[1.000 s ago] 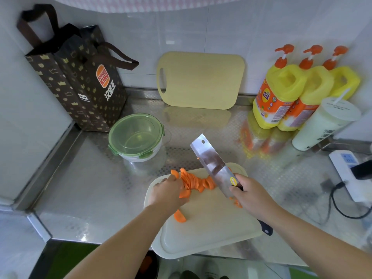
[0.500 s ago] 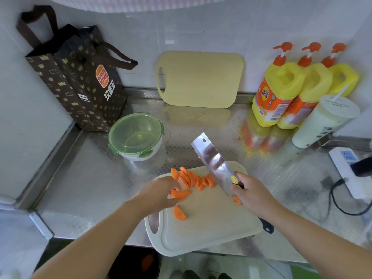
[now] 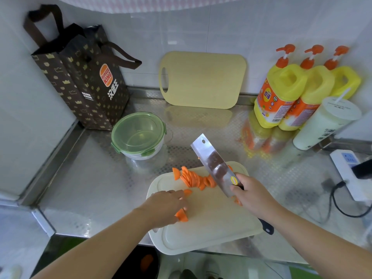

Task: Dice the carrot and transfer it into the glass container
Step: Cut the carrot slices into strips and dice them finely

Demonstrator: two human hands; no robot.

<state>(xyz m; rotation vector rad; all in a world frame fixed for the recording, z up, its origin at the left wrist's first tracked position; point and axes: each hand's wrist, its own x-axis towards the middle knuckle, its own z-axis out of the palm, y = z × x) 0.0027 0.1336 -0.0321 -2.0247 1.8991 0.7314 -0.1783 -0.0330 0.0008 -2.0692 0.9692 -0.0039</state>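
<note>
A row of orange carrot slices lies on the pale cutting board. My left hand reaches over the board's left part, its fingers on a loose carrot piece; another small piece lies just beyond the fingertips. My right hand grips the handle of a steel cleaver, whose blade stands tilted just right of the slices. A few carrot bits peek out under that hand. The glass container, with a green lid on it, stands behind the board to the left.
A dark paper bag stands at the back left. A second board leans on the wall. Yellow pump bottles and a white cup stand at the back right; a power strip with a cable lies far right.
My left hand has drawn back from the row of slices toward me and now lies over the loose piece nearer the board's front. The cleaver has stayed put.
</note>
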